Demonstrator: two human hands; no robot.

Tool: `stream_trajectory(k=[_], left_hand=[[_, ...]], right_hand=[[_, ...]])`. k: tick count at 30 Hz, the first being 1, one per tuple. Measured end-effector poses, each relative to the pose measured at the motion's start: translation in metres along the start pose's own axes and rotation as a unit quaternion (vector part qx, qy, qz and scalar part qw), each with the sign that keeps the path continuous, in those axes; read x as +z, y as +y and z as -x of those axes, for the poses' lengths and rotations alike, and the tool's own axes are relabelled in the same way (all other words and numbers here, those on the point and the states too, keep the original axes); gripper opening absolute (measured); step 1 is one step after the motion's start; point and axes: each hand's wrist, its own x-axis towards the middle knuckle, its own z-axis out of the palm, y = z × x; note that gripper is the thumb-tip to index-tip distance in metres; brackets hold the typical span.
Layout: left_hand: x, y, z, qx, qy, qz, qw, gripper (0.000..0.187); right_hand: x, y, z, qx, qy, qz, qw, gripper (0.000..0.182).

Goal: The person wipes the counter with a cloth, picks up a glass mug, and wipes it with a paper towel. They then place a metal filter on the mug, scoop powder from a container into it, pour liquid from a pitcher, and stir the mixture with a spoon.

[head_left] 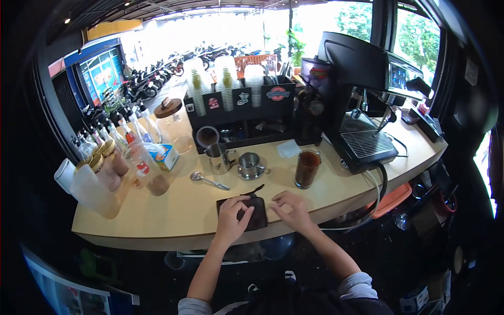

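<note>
A dark brown zip pouch (pixel 258 218) with a thin black strap lies flat near the counter's front edge. My left hand (pixel 232 216) is over its left half, fingers curled onto its top with the thumb bent towards them. Just off the pouch's right side hovers my right hand (pixel 294 211), its thumb and bent fingers apart and nothing visible between them. Behind my right hand stands a glass mug (pixel 307 170) of reddish-brown drink. A metal spoon (pixel 210 181), a steel pitcher (pixel 218 159) and a small metal cup (pixel 249 164) on a saucer sit beyond the pouch.
The wooden counter (pixel 157 223) carries an espresso machine (pixel 362 105) at right and a grinder (pixel 311 100) beside it. A black rack (pixel 241 113) holds stacked cups. Jars (pixel 107 170), syrup bottles (pixel 128 131) and a tissue pack (pixel 164 156) crowd the left.
</note>
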Motion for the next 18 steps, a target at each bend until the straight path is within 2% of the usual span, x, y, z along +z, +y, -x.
stream_trajectory(k=[2,3,4,5,6,7,8,9,11,13,16,18], left_hand=[[0.024,0.006,-0.014,-0.066,-0.013,0.222,0.973,0.014],[0.037,0.011,-0.020,-0.060,-0.018,0.245,0.967,0.014],[0.053,0.017,-0.028,-0.058,-0.018,0.248,0.967,0.014],[0.071,0.025,-0.037,-0.050,0.006,0.255,0.966,0.024],[0.086,0.031,-0.047,-0.042,0.031,0.261,0.964,0.035],[0.099,0.032,-0.057,-0.039,0.005,0.242,0.970,0.065],[0.113,0.036,-0.065,-0.039,0.006,0.241,0.970,0.065],[0.127,0.042,-0.075,-0.036,0.026,0.232,0.972,0.074],[0.149,0.044,-0.091,-0.041,0.037,0.202,0.978,0.098],[0.165,0.040,-0.103,-0.046,0.040,0.206,0.977,0.100],[0.176,0.048,-0.115,-0.055,0.052,0.216,0.974,0.100],[0.177,0.054,-0.118,-0.108,0.047,0.236,0.965,0.093]], right_hand=[[-0.033,0.004,0.004,-0.040,0.172,0.024,0.984,0.016],[-0.046,0.012,0.005,-0.039,0.174,0.028,0.984,0.016],[-0.059,0.022,0.005,0.001,0.230,-0.003,0.973,0.024],[-0.071,0.031,0.006,0.042,0.284,-0.035,0.957,0.032],[-0.081,0.038,0.006,0.041,0.283,-0.033,0.958,0.032],[-0.089,0.045,0.005,0.060,0.275,-0.044,0.959,0.040],[-0.097,0.053,0.004,0.080,0.267,-0.056,0.959,0.048],[-0.104,0.061,0.007,0.100,0.229,-0.053,0.967,0.058],[-0.108,0.076,0.007,0.107,0.198,-0.076,0.971,0.062],[-0.111,0.082,0.006,0.132,0.133,-0.118,0.975,0.072],[-0.112,0.087,0.002,0.126,0.070,-0.146,0.979,0.076],[-0.109,0.090,0.001,0.122,0.061,-0.172,0.976,0.076]])
